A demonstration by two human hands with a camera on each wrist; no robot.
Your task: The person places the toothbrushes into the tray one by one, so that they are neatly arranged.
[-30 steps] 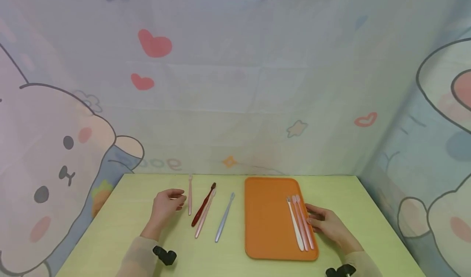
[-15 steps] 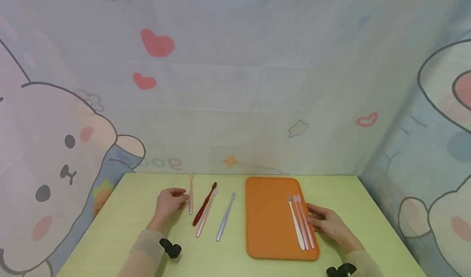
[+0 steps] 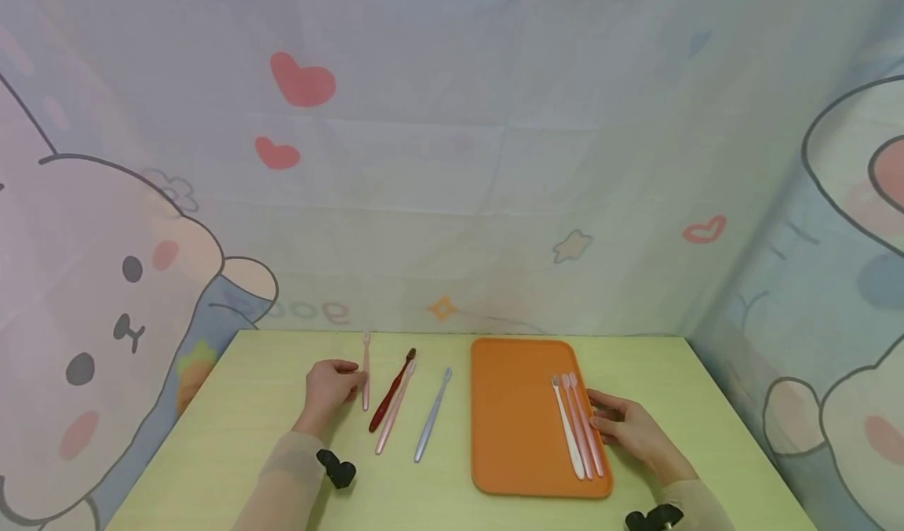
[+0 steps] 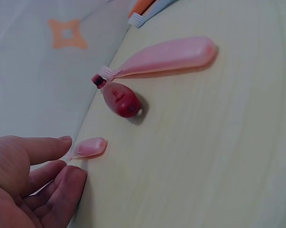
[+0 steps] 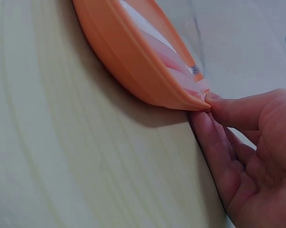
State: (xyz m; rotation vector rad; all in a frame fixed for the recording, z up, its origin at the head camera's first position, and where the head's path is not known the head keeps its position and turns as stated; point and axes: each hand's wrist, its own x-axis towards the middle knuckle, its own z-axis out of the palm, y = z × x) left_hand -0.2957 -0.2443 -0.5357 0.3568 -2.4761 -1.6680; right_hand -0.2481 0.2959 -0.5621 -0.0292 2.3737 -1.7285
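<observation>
At the table's back left, a pink toothbrush (image 3: 366, 390) lies upright in the head view. My left hand (image 3: 332, 390) reaches it from the left, fingertips right at its neck. In the left wrist view, thumb and forefinger (image 4: 48, 173) stand on either side of that neck, a gap showing beneath the thumb. My right hand (image 3: 628, 429) pinches the right rim of an orange tray (image 3: 523, 429), thumb (image 5: 237, 111) above and fingers below. On the tray's right side lie a white toothbrush (image 3: 570, 437) and two pink toothbrushes (image 3: 587, 437), side by side.
Right of my left hand, a dark red toothbrush (image 3: 387, 401) and another pink toothbrush (image 3: 395, 413) lie with heads close together. A blue-grey toothbrush (image 3: 431, 421) lies between them and the tray. A printed cloth (image 3: 452, 162) hangs behind the table's back edge.
My left hand has moved right, from beside the pink toothbrush until its fingertips meet it. My right hand stays at the tray rim, and the toothbrushes keep their places.
</observation>
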